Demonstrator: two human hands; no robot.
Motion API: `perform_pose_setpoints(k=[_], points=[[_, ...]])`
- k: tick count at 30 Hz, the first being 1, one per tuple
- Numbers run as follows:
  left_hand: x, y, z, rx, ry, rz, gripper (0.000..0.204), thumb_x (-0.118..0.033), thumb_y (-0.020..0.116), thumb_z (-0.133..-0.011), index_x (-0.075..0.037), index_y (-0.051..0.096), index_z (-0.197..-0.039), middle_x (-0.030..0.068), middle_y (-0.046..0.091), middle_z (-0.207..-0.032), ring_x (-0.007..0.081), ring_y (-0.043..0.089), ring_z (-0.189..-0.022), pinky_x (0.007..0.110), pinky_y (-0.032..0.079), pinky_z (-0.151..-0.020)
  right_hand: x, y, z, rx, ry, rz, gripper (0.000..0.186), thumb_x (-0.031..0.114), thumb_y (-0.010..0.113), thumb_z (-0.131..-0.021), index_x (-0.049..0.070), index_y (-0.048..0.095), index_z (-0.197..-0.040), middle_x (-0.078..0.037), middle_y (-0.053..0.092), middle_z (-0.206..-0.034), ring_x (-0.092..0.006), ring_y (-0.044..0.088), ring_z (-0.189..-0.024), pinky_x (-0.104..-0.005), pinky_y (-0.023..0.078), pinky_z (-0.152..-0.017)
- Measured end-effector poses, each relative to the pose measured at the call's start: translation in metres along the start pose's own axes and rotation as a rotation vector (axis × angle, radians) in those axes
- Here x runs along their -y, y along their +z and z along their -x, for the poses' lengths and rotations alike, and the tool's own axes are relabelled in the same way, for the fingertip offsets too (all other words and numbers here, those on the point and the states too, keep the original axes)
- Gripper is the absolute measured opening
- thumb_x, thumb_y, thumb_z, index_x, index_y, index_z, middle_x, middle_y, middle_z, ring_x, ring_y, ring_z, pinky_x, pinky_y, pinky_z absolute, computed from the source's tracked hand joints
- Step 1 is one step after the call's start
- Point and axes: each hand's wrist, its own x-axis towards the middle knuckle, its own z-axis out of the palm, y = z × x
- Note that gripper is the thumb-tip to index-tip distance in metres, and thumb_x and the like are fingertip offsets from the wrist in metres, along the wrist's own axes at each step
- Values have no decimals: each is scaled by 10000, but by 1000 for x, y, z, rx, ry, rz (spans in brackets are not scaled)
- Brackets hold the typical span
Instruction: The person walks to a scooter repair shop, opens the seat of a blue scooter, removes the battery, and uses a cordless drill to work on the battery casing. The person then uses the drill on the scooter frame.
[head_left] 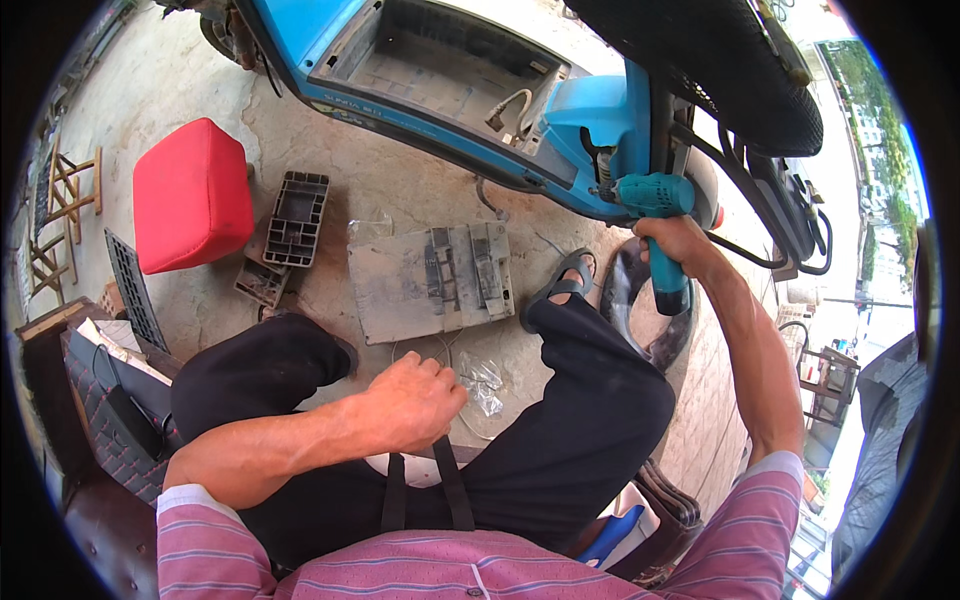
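My right hand (672, 240) grips the handle of a teal cordless drill (657, 192), held out to the right. The drill's nose points left at the blue electric scooter (590, 105), close to its spring. Whether the bit touches the scooter cannot be made out. Over my lap, my left hand (415, 398) is closed with its fingers curled in; anything inside it is hidden. Just beyond that hand lies a dusty grey box-shaped case (400, 285) on the floor. Crumpled clear plastic (482, 385) lies beside my left hand.
A red padded stool (195, 195) stands at the left, with a black compartment tray (297, 218) beside it. The scooter's uncovered floor well (430, 75) holds a loose cable connector (497, 120). A dark tyre (628, 290) lies near my right foot. Folding wooden stools (72, 190) stand far left.
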Motion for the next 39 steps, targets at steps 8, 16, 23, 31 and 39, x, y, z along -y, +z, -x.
perform_pose_setpoints(k=[8,16,23,31,39], points=[[3,-6,11,-36,-13,-15,356,-314,746,-774,-29,598,-926,123,613,-868,300,608,-860,421,464,-755,-10,13,8,-79,-37,34,120,119,627,-778,1,614,-791,-58,607,-699,-153,591,-589,-301,511,-559],[3,0,18,-43,-19,-27,346,-297,745,-774,-30,599,-937,120,612,-871,300,608,-852,419,462,-752,9,13,3,-13,26,133,95,123,602,-818,29,605,-805,-40,586,-710,-138,568,-595,-306,495,-585],[2,2,24,-133,-3,45,193,-134,653,-738,-13,636,-886,139,619,-845,294,620,-816,422,450,-695,11,3,-4,46,45,114,76,104,592,-818,31,597,-795,-46,575,-700,-138,549,-585,-308,494,-577],[-2,4,24,-91,12,38,201,-163,659,-763,-13,626,-894,141,623,-860,299,624,-835,418,463,-732,3,9,-7,-18,119,-43,56,80,585,-824,40,578,-786,-50,572,-676,-140,552,-560,-306,497,-550],[0,10,23,-96,19,36,201,-169,653,-766,-14,624,-891,142,619,-848,306,622,-821,425,459,-725,0,11,-5,-14,98,-64,58,96,591,-839,41,598,-824,-43,577,-690,-142,574,-573,-294,519,-566]])
